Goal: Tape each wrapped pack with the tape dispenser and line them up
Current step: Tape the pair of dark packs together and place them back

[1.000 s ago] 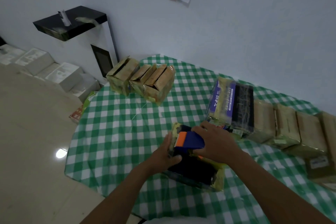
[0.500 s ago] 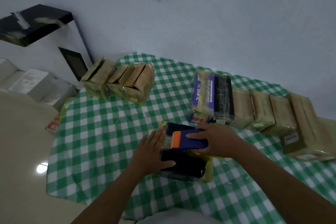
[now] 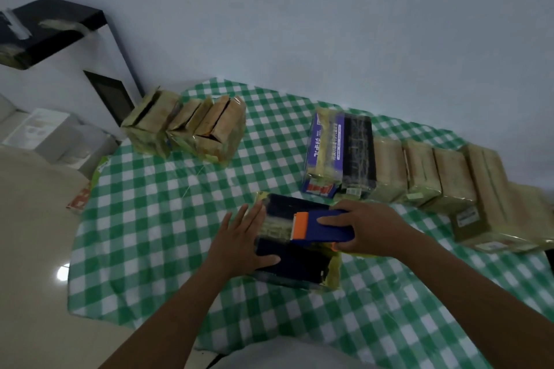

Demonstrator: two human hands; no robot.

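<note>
Head view: a green-checked tabletop point(image 3: 144, 219) is seen from above, with packs at both sides and one pack being worked on in the near middle.
Far-left cluster: three wrapped packs point(image 3: 186, 129) are stood on edge, touching one another, near the far-left rim; whether tape is on them cannot be told, and they are judged to be waiting their turn.
Left hand: the left hand point(image 3: 239, 246) is laid flat with straight fingers on the left part of the pack, so that it is pressed down, not gripped.
Pack in hand: a dark wrapped pack point(image 3: 296, 263) is lying flat near the tabletop's near edge, its yellowish wrap loose at the right end.
Tape dispenser: a blue tape dispenser point(image 3: 322, 226) with an orange blade end is set on top of the pack, pointing left.
Right hand: the right hand point(image 3: 371, 228) is curled around the dispenser's body.
Right row: a row of wrapped packs point(image 3: 419, 171) is lined up side by side from the purple-labelled pack point(image 3: 326, 153) out to the right edge.
Done: the right row is judged to be finished and lined up.
Left: taping of the middle pack is under way; it has not yet been added to the row, and the cluster is likely to follow.
</note>
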